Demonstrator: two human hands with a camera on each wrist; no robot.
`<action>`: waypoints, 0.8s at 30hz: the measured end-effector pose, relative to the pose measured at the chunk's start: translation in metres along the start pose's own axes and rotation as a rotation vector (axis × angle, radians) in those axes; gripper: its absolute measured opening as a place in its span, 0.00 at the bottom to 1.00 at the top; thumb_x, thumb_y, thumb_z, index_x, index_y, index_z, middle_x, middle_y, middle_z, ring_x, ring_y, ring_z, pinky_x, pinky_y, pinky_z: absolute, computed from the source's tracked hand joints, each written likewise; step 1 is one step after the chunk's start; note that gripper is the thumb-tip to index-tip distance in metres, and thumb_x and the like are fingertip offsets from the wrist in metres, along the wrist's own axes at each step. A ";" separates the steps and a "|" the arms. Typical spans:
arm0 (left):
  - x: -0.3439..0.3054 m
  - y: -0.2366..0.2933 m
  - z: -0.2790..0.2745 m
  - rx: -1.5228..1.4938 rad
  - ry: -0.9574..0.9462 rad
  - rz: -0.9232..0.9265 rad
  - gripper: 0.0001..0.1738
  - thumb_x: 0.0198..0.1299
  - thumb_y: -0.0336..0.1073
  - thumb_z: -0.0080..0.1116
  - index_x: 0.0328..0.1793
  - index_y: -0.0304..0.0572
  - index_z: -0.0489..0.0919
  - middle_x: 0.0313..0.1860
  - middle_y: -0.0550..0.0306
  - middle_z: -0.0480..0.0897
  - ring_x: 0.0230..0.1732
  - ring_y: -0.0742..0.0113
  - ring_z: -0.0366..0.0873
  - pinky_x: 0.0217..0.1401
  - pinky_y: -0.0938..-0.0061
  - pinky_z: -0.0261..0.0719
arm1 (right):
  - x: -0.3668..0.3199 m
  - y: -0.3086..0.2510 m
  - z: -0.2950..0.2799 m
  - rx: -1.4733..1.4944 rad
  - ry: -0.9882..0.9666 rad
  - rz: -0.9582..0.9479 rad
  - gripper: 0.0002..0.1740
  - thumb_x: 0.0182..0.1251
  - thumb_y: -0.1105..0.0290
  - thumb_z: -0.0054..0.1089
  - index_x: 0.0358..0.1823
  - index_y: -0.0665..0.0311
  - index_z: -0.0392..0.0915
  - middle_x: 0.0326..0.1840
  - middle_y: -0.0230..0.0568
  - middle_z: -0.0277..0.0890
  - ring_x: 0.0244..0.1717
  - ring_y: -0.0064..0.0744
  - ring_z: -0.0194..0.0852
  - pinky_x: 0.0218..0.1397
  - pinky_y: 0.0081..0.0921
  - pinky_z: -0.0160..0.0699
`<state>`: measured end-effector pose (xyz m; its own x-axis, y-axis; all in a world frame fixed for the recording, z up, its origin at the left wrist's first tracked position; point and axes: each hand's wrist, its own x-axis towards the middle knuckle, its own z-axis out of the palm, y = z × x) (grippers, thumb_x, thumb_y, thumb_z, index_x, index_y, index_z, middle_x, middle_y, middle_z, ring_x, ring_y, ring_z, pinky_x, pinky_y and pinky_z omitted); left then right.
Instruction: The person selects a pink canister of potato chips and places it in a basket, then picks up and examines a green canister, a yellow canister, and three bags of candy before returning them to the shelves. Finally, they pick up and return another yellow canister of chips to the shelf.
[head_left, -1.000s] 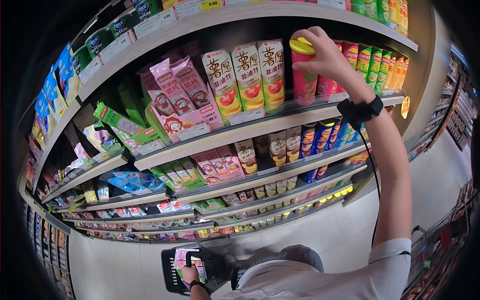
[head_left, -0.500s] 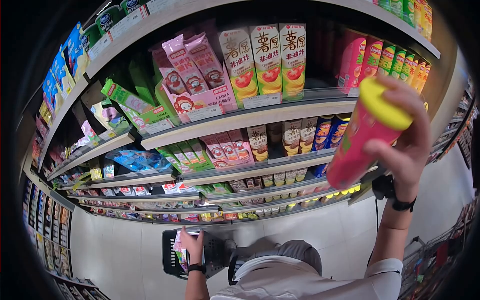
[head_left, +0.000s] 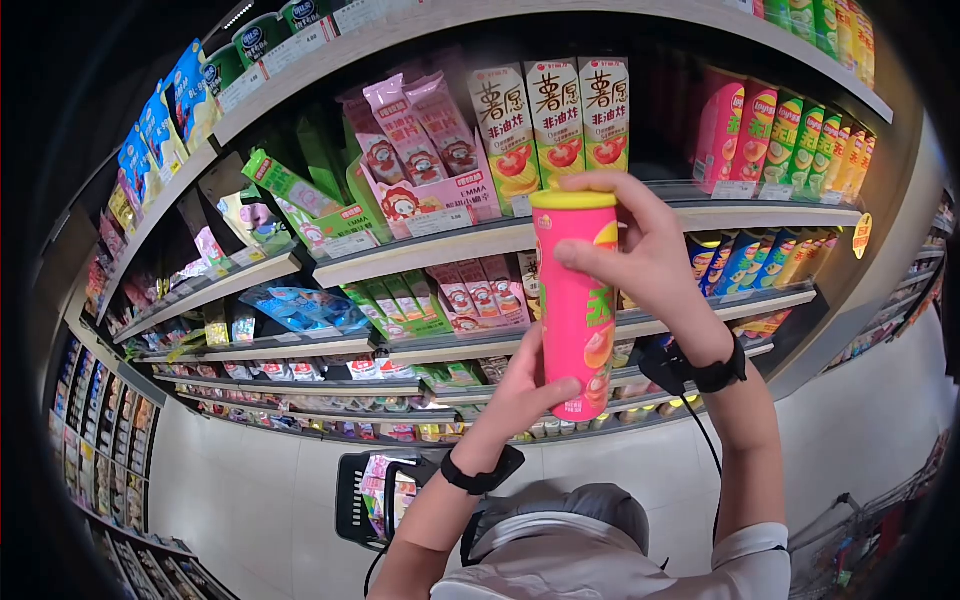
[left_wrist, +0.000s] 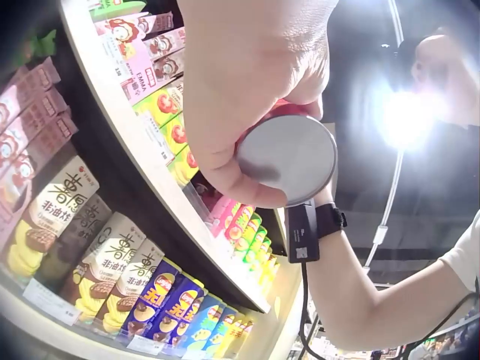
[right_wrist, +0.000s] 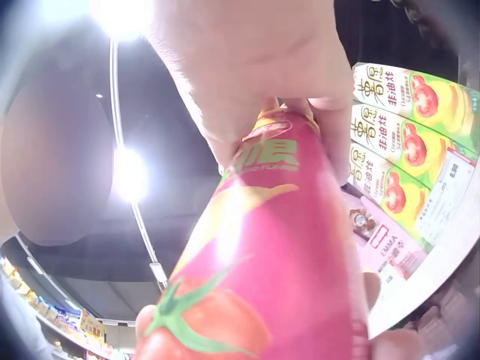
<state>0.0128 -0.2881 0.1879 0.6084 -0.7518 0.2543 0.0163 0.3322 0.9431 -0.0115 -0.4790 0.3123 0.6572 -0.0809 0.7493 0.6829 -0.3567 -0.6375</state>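
A pink can (head_left: 578, 320) with a yellow lid (head_left: 574, 201) is held by both hands in front of the shelves, lid end up. Its top is grasped by the fingers of the right hand (head_left: 645, 245), with the thumb laid across the front just under the lid. Its lower end is gripped by the left hand (head_left: 525, 390), with the thumb pressed on the front near the base and the fingers wrapped round the side. The round metal base (left_wrist: 289, 159) is shown uncovered in the left wrist view, and a printed tomato (right_wrist: 206, 319) is seen on the can's side in the right wrist view.

Behind the can, three tall cartons (head_left: 557, 125) are lined up on the upper shelf (head_left: 400, 258). To their left a box of pink packets (head_left: 430, 150) is displayed; to their right, past a dark gap, pink cans (head_left: 722, 130) and green cans (head_left: 785, 140) are ranged. A black watch-like band (head_left: 480, 470) is worn on the left wrist. Lower down, packages are carried in a black basket (head_left: 349, 500).
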 end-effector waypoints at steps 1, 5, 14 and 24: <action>0.004 -0.002 0.001 -0.032 0.003 0.052 0.45 0.63 0.35 0.67 0.81 0.36 0.54 0.74 0.52 0.68 0.74 0.64 0.66 0.77 0.64 0.63 | 0.006 0.004 -0.001 0.051 0.033 0.017 0.26 0.59 0.67 0.76 0.57 0.65 0.78 0.53 0.36 0.80 0.49 0.22 0.81 0.51 0.22 0.82; 0.027 0.006 -0.007 -0.120 0.122 0.153 0.43 0.69 0.58 0.57 0.78 0.36 0.57 0.66 0.43 0.76 0.59 0.51 0.83 0.60 0.58 0.84 | 0.033 0.028 -0.021 0.148 0.204 -0.017 0.18 0.76 0.67 0.59 0.61 0.69 0.75 0.53 0.38 0.81 0.49 0.19 0.79 0.52 0.19 0.78; 0.036 0.034 -0.035 -0.208 0.227 0.184 0.41 0.75 0.65 0.38 0.77 0.36 0.62 0.66 0.41 0.77 0.55 0.53 0.84 0.57 0.58 0.84 | 0.025 0.140 -0.098 -0.917 0.294 -0.061 0.20 0.72 0.56 0.60 0.54 0.65 0.79 0.49 0.46 0.81 0.54 0.48 0.77 0.65 0.42 0.71; 0.041 0.011 -0.050 -0.305 0.175 0.187 0.44 0.73 0.69 0.34 0.78 0.37 0.61 0.64 0.39 0.77 0.50 0.51 0.85 0.43 0.59 0.87 | 0.004 0.174 -0.095 -1.230 0.355 -0.369 0.11 0.66 0.66 0.56 0.46 0.60 0.80 0.46 0.38 0.80 0.54 0.41 0.76 0.71 0.43 0.64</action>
<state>0.0774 -0.2866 0.1981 0.7486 -0.5630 0.3501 0.1117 0.6276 0.7705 0.0802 -0.6297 0.2214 0.2506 0.0324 0.9675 -0.0519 -0.9976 0.0469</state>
